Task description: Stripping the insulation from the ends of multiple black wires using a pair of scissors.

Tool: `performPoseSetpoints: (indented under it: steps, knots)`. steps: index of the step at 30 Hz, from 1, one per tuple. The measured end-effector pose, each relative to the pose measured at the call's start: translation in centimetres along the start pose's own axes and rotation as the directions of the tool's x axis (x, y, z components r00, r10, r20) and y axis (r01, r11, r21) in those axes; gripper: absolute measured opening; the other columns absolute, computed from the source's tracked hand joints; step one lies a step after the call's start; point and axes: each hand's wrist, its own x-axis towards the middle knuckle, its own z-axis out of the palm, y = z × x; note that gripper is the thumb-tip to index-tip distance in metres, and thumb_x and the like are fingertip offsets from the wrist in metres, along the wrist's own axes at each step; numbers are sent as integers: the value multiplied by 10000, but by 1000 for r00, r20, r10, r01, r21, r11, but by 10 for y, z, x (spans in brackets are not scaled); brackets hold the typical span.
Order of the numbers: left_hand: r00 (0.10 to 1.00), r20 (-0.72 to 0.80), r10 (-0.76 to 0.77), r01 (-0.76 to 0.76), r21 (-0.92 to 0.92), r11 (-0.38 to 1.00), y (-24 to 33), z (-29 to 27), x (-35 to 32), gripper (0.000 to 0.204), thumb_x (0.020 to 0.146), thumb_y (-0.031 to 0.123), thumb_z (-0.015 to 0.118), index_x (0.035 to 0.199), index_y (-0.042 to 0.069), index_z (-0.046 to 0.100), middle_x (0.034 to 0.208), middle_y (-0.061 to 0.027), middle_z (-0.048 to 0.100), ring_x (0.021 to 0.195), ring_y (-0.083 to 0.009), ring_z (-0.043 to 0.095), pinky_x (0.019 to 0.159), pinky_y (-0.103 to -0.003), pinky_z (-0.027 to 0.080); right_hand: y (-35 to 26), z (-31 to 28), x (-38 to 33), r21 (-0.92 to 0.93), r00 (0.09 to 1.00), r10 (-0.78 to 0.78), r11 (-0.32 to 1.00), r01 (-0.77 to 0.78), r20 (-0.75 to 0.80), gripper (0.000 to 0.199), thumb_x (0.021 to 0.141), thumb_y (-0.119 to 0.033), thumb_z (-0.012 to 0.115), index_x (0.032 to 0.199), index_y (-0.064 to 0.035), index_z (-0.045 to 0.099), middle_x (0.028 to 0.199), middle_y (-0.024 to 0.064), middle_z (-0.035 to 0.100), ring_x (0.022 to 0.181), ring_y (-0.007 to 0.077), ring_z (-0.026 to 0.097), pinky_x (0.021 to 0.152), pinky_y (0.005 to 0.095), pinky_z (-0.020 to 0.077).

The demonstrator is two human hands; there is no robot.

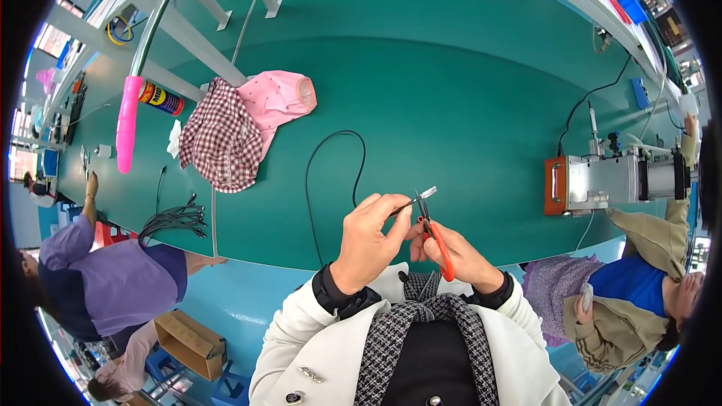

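Observation:
Over the near edge of the green table, my left hand (367,237) pinches a black cable (307,195) just behind its small metal connector (428,192). The cable loops out across the table and runs back down beside my left wrist. My right hand (468,254) is closed around red-handled pliers (442,252), whose dark jaws point up and away from me, right beside the connector end. I cannot tell whether the jaws touch the cable. Part of the pliers' handles is hidden by my right fingers.
Checked cloth (218,139) and pink cloth (278,105) lie left, near a spray can (162,98) and a pink-handled rod (129,124). A bundle of black cables (177,218) lies near the left edge. A metal machine (602,180) stands right. People sit on both sides.

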Motion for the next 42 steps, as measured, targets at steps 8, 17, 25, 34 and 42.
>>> performPoseSetpoints:
  steps: [8,17,25,34,42]
  knots:
    - [998,50,38,-40,41,998,1,5,5,103,815,2,648,919,-4,643,784,-80,637,646,-139,581,541,-258,463,0,-3,0,6,1000,23,1000,-23,-7,349,964,-286,453,1105,25,524,807,80,616,720,155,589,686,302,479]
    - [981,14,195,-195,149,969,-5,8,7,100,783,6,670,870,29,626,705,-61,597,599,-191,544,524,-304,429,-2,-2,2,-44,1000,-15,999,14,-26,440,984,-393,444,1069,27,544,716,69,597,673,157,586,655,301,472]
    - [961,28,276,-275,220,936,-5,8,9,113,773,1,674,869,29,623,681,-58,574,601,-203,532,554,-319,434,-6,-5,2,-56,999,46,997,-45,17,511,987,-504,358,1009,-11,492,741,46,592,633,106,535,591,246,451]
    - [949,22,315,-310,250,917,-4,7,11,122,772,-5,672,879,22,620,672,-58,558,598,-210,512,572,-320,424,-8,-3,4,-75,1000,27,997,-27,1,465,995,-464,378,988,-14,498,728,45,594,619,101,534,577,242,450]
    - [949,31,314,-312,251,916,-6,5,12,114,777,-7,664,878,21,617,665,-60,550,601,-210,509,571,-322,421,-15,-3,6,-52,997,60,997,-62,-38,397,993,-382,439,871,-13,521,615,57,571,569,153,559,550,292,443]
